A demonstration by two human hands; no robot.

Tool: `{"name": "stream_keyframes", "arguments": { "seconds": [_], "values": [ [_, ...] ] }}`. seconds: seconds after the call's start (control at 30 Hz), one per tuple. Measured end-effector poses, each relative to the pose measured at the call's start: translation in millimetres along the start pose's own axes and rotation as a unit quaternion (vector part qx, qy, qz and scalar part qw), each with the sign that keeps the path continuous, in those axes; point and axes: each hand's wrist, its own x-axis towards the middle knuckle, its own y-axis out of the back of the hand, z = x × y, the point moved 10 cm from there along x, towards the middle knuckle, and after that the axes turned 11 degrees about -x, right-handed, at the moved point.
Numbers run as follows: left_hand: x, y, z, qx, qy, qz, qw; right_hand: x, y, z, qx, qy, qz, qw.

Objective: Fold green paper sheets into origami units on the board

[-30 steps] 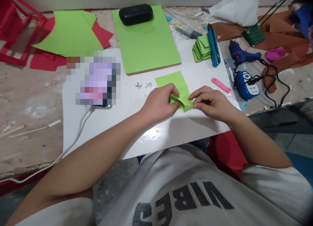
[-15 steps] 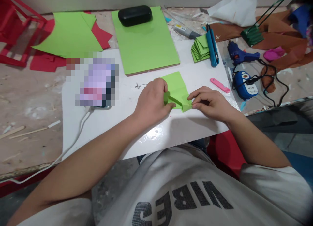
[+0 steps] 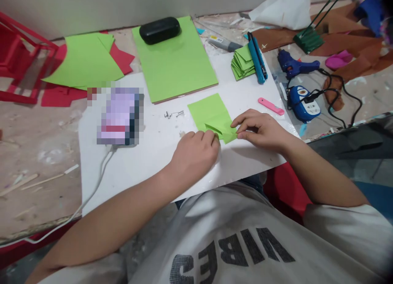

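A small sheet of light green paper lies on the white board, with its near edge partly folded up. At the fold's left end, my left hand is closed with its knuckles up; its thumb is hidden, and the fingers press on the paper. My right hand pinches the near right corner of the same paper between thumb and fingers. A pink folding cutter rests on the board beyond my right hand.
A phone with a white cable lies to the left. Behind stand a green sheet stack bearing a black case, folded green pieces and a teal cutter. At right are a blue glue gun and a corded socket.
My left hand has moved down from the paper's left side to its near edge, uncovering more of the sheet. My right hand keeps its pinch on the corner. The view has shifted slightly.
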Motion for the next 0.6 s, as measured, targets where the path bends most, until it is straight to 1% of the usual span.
{"name": "stream_keyframes", "arguments": {
  "seconds": [0.1,0.13,0.2,0.27,0.37,0.5,0.6],
  "values": [
    [-2.4,3.2,14.9,-0.009,-0.055,0.031,0.998,0.4,-0.2,0.3,0.004,-0.002,-0.005,1.000],
    [-2.6,3.2,17.0,-0.020,-0.068,0.032,0.997,0.4,-0.3,0.5,0.006,-0.003,-0.007,1.000],
    [-2.2,1.3,16.5,-0.047,-0.082,0.015,0.995,0.5,-0.2,0.7,0.010,-0.004,-0.009,1.000],
    [-1.2,-3.3,10.5,-0.071,-0.071,-0.020,0.995,0.6,0.1,0.7,0.013,-0.004,-0.010,1.000],
    [-0.4,-10.5,-1.9,-0.099,-0.032,-0.063,0.993,0.7,-0.2,1.5,0.014,-0.007,-0.014,1.000],
    [0.6,-19.4,-9.3,-0.133,-0.013,-0.099,0.986,0.7,-0.6,2.2,0.017,-0.007,-0.015,1.000],
    [2.4,-23.5,-11.7,-0.138,-0.005,-0.114,0.984,0.6,-0.7,3.0,0.020,-0.008,-0.014,1.000]
  ]
}}
